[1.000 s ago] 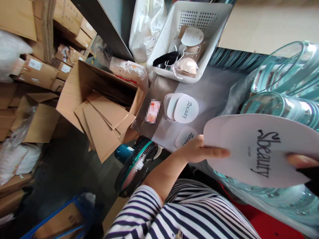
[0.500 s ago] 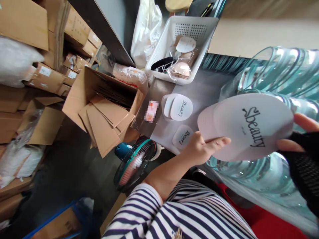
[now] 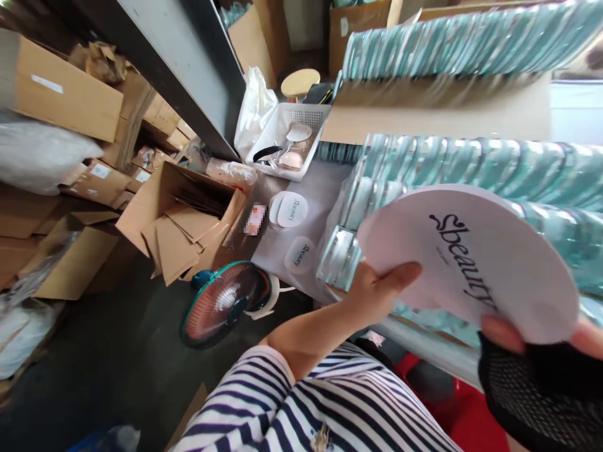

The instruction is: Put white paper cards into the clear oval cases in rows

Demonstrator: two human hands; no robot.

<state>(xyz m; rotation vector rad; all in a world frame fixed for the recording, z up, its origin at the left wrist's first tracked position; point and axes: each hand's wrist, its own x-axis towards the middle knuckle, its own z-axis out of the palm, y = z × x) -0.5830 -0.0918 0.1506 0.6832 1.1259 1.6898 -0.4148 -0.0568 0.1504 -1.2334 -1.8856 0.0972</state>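
My left hand and right hand hold the big white cards tight, up over shiny see-through pieces and hiding some, with small cards on the gray table, near a basket, a fan and an open box.

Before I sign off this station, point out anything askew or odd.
Cardboard sheets jut unevenly over the rim of the open box, not squared inside. On the table, a pink item is pixelated, so unidentifiable. The held card shows no plain damage.
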